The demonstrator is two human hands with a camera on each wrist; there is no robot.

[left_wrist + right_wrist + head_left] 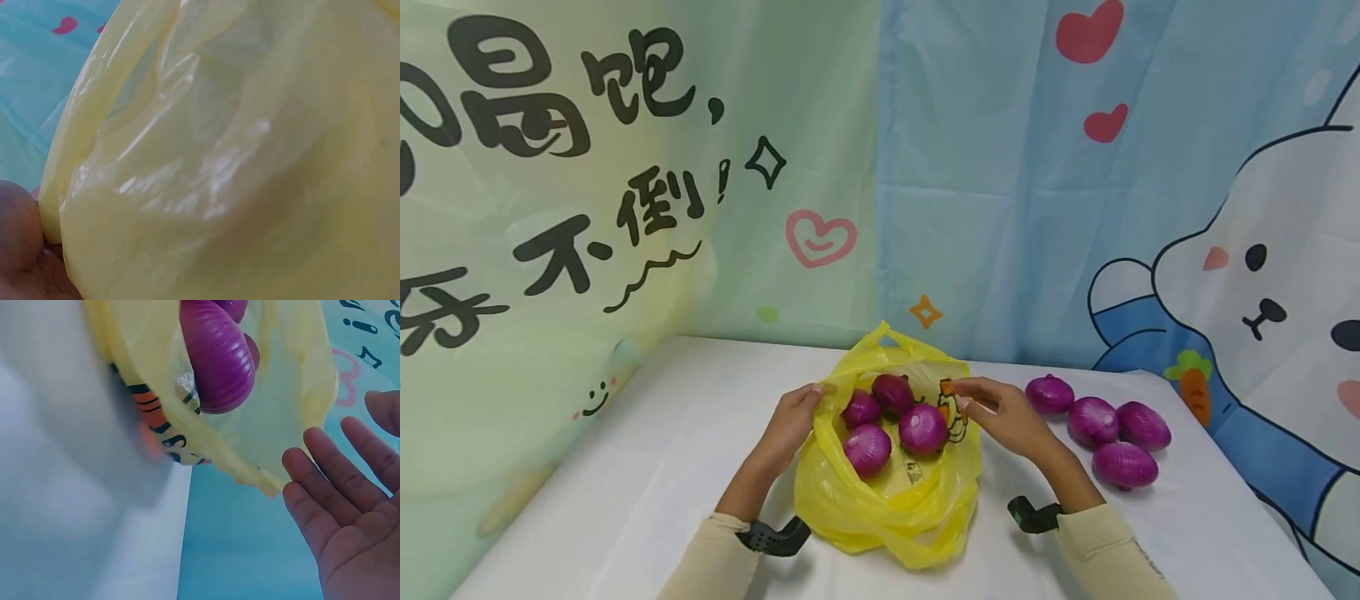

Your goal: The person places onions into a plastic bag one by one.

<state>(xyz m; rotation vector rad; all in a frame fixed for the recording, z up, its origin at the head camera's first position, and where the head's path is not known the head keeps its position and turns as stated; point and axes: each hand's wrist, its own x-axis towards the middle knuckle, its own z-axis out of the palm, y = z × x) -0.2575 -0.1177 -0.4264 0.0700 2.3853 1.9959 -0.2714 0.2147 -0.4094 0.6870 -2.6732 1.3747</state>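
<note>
A yellow plastic bag [887, 521] sits on the table with its mouth spread wide. Several purple onions [922, 429] lie inside it. On the bag's left rim, my left hand [792, 425] pinches the plastic between thumb and fingers; the left wrist view shows a fingertip at the bag's edge, and the film covers most of that view. My right hand [1011, 417] is at the bag's right rim, its fingers [325, 481] extended and holding nothing. In the right wrist view an onion [219, 359] shows inside the bag.
Several more purple onions [1126, 465] are grouped on the white table [700, 417] to the right of my right hand. A printed cloth backdrop [955, 167] with hearts and a cartoon bear stands behind the table. Dark wrist devices [775, 537] are on both wrists.
</note>
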